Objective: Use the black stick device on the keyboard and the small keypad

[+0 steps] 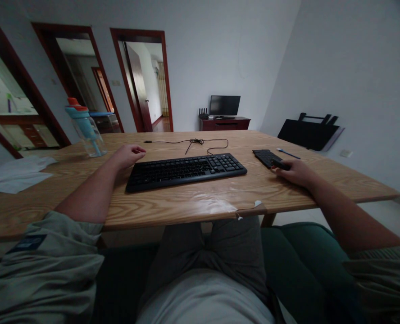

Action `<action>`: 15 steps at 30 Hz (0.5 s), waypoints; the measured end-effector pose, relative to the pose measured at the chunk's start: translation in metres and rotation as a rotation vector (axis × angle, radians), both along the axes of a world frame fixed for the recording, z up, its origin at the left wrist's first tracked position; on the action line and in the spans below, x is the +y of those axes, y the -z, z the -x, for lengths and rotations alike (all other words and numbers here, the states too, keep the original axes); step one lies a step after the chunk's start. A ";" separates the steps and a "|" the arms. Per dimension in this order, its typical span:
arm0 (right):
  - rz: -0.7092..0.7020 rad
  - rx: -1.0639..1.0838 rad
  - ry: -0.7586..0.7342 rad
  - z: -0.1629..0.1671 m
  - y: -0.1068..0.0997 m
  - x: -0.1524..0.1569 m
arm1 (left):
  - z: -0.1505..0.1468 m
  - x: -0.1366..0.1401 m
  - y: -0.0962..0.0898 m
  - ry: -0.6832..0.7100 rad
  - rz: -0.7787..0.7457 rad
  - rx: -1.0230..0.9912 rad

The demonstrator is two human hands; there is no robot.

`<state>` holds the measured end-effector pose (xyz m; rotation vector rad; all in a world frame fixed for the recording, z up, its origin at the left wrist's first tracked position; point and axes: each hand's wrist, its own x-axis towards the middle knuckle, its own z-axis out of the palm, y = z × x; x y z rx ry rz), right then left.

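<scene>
A small dark object [281,164] is half covered by the right hand [296,172] at four o'clock; its shape cannot be made out, nor whether the fingers close on it. The left hand's [128,155] grip is turned away, palm side hidden. The pale sheet [15,173] at nine o'clock is cut off by the left edge. The tabletop [186,202] is cropped on both sides. Key legends on the keyboard [185,171] are too small to be read. Both sleeves are clipped by the bottom corners.

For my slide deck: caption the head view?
Seated at a wooden table, left hand beside a black keyboard, right hand on a small dark object.
</scene>
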<state>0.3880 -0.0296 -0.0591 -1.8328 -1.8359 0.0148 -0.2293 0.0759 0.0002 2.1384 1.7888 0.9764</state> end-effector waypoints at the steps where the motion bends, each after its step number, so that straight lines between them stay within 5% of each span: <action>1: 0.008 -0.004 0.001 0.000 0.000 0.000 | 0.000 0.000 0.000 0.002 -0.002 -0.001; 10: 0.069 0.015 0.015 0.007 -0.005 -0.005 | 0.001 0.001 0.000 0.017 0.005 0.005; 15: -0.145 0.096 0.029 0.012 -0.010 -0.012 | -0.005 -0.005 -0.004 0.016 -0.009 -0.001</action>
